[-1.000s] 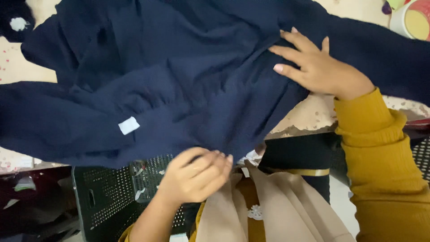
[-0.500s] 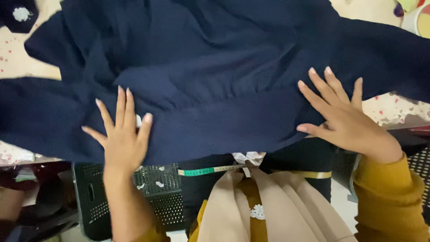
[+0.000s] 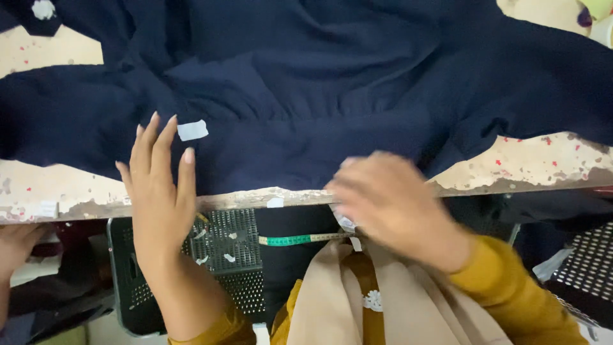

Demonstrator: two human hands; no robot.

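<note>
- Dark navy garment (image 3: 332, 96): spread wide over the worktop, covers most of the far and middle view; folds and gathers run across its middle, near hem lies along the worktop's near edge.
- Worktop (image 3: 530, 166): pale, worn surface with red flecks and chipped near edge; bare patches show at right, near left and far left.
- Mustard-yellow sleeve (image 3: 511, 294): on the right arm, near right.
- Beige cloth (image 3: 408, 306): hangs at the person's front, below the worktop edge; a small white flower motif on it.
- Black perforated crate (image 3: 236, 255): under the worktop edge, near left of centre; white scraps lie on it.
- Right hand (image 3: 389, 201): blurred, palm down at the worktop's near edge, over the garment's hem. Grip: cannot tell whether it pinches cloth or lies flat.
- Left hand (image 3: 159, 191): flat, fingers spread and straight, pointing far; fingertips rest on the garment, palm over the worktop edge. Grip open, nothing held.
- Another person's hand (image 3: 16, 246): near left edge, below the worktop, apart from the garment.
- Green tape measure (image 3: 297, 240): runs across just below the worktop edge, between the two hands.
- White tag (image 3: 192, 130): on the garment, just right of the left fingertips.
</note>
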